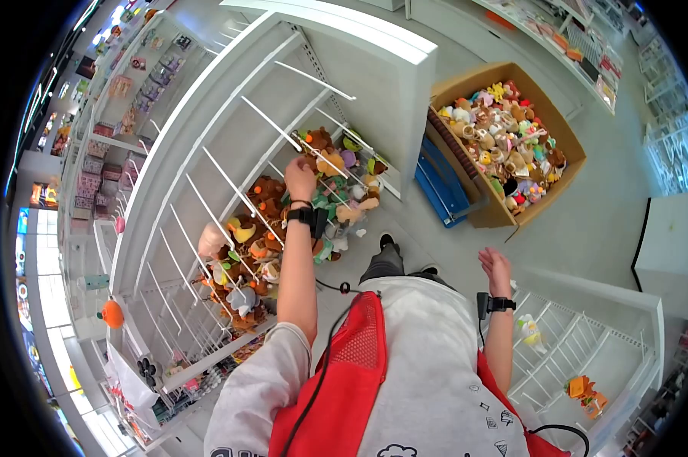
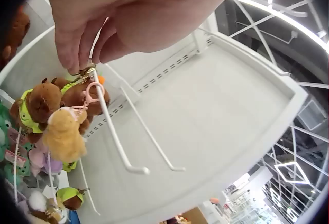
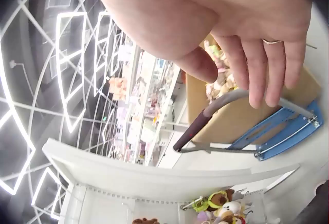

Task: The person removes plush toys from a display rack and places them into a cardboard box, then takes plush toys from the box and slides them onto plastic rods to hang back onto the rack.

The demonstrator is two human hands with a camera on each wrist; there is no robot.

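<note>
My left hand (image 1: 300, 180) reaches in among the long white hooks of a display rack. In the left wrist view its fingers (image 2: 77, 49) pinch a gold clasp (image 2: 87, 71) on a white hook (image 2: 114, 142). Below hang brown plush keychains (image 2: 45, 100) in lime green vests and a tan plush keychain (image 2: 64, 136) with a pink ring (image 2: 93, 93). My right hand (image 1: 495, 270) is held out at my right side, fingers relaxed and apart, holding nothing. In the right wrist view, the cart handle (image 3: 195, 126) appears beyond it.
A cardboard box (image 1: 490, 216) full of small plush toys stands on the floor beside a blue folding cart (image 1: 440, 177). More plush toys (image 1: 268, 199) crowd the lower hooks. At right is another white rack (image 1: 625, 305) with an orange plush (image 1: 585, 390).
</note>
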